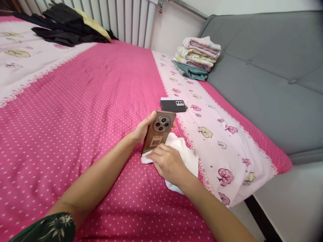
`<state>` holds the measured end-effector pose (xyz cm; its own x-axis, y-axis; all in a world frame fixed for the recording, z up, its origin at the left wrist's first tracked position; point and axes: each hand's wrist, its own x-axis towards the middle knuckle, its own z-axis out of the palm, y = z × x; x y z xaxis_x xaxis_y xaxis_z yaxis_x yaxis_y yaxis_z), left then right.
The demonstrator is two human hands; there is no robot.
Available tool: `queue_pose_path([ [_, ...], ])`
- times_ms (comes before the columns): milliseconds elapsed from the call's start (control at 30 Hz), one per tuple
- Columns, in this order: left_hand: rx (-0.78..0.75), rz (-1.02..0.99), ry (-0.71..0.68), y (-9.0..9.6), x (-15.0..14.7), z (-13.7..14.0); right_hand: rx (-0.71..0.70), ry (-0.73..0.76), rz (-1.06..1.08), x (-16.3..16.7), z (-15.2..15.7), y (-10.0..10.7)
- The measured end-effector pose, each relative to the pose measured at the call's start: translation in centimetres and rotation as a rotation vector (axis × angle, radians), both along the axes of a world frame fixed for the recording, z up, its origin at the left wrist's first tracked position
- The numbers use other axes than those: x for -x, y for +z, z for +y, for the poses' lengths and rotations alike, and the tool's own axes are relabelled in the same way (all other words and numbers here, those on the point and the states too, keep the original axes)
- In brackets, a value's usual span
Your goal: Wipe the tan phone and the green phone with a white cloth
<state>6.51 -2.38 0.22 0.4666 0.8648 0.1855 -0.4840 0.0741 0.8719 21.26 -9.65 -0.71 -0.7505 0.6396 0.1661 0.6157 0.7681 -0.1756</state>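
My left hand (141,129) is closed around the side of a brown smartphone (159,129), which it holds tilted up with its back and round camera ring facing me. A pale label with dark print sits on the lower back of the phone. Against the phone's bottom end, my right hand (168,164) pinches a white cloth (188,158). The rest of that cloth spreads over the bed under and beyond the right hand. Just past the held phone lies a dark smartphone (171,106), back side up, with a white edge of something showing behind it.
A pink dotted bedsheet (101,101) covers the bed. Folded patterned cloths (198,55) are stacked by the grey padded headboard (264,57). Dark clothes (67,25) lie at the far left, near a white radiator (126,20). The bed's edge drops away at the lower right.
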Motion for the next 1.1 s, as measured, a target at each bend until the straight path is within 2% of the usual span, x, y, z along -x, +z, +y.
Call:
queue_pose_path([
  [1100, 0.02, -0.013, -0.008, -0.17, 0.03, -0.07, 0.02, -0.014, -0.03, 0.11, -0.12, 0.34],
])
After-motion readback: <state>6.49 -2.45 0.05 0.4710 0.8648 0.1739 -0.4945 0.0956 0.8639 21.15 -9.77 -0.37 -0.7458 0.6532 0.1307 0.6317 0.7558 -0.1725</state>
